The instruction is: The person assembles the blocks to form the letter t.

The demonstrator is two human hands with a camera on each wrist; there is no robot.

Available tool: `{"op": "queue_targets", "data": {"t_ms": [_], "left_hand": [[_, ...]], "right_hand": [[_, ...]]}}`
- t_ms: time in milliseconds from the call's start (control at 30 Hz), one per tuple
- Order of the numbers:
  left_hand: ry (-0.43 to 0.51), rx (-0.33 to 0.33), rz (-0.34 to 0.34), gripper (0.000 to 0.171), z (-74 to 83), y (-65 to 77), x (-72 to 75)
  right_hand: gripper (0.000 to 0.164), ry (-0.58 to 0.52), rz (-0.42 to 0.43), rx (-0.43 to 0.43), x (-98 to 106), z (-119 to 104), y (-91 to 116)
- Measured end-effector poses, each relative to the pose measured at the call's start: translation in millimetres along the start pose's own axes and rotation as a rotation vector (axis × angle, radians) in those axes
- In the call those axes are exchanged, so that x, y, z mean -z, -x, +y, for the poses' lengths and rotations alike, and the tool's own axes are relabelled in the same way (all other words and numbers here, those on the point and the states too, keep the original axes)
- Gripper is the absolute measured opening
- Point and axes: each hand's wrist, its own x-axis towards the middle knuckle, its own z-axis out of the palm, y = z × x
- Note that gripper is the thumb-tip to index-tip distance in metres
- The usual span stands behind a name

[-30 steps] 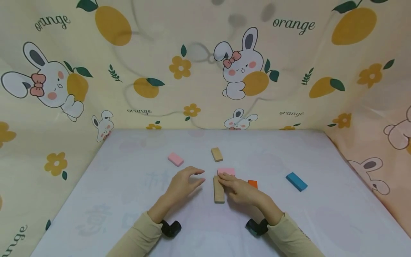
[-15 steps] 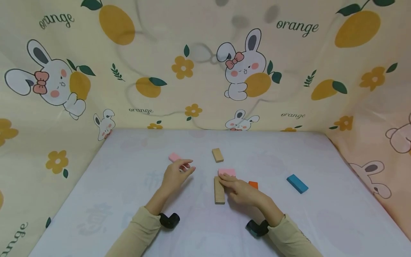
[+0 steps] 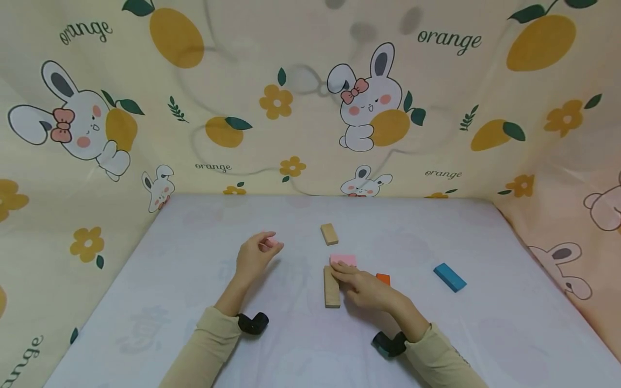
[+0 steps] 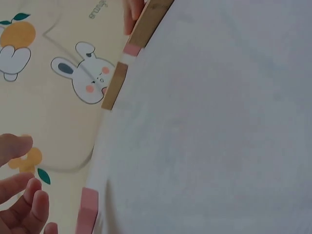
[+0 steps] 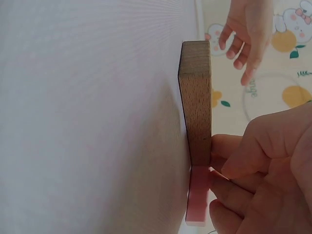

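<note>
My left hand (image 3: 250, 257) hovers at a pink block (image 4: 87, 212) on the left of the table. The left wrist view shows its fingers apart from that block; in the head view they partly cover it. With its fingertips, my right hand (image 3: 364, 286) touches a long wooden block (image 3: 332, 288) and a second pink block (image 3: 343, 260) behind it. These two blocks lie end to end at an angle, seen close in the right wrist view. Nothing is gripped by either hand.
A short wooden block (image 3: 329, 234) lies farther back, a blue block (image 3: 449, 277) to the right. An orange block (image 3: 383, 279) is partly hidden behind the right hand. A patterned cloth (image 3: 301, 124) walls the white table (image 3: 194, 285).
My left hand has moved left and away from the wooden block, over to the left pink block, now mostly covered in the head view. The right hand has stayed on its blocks.
</note>
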Motion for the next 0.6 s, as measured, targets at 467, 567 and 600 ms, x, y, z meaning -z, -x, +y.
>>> {"op": "queue_targets", "data": {"t_ms": [467,567,600], "left_hand": [[-0.115,0.031,-0.049,0.041,-17.3,-17.1,19.1],[-0.133,-0.005,-0.081,0.041,-23.1,-22.8,24.6],[-0.139,-0.024,-0.092,0.041,-25.5,-24.9,26.5]], "right_hand": [[0.053,0.011,0.008,0.021,-1.5,1.5,-0.7],[0.053,0.011,0.010,0.022,-1.5,1.6,-0.5],[0.053,0.012,0.010,0.021,-1.5,1.7,-0.4]]}}
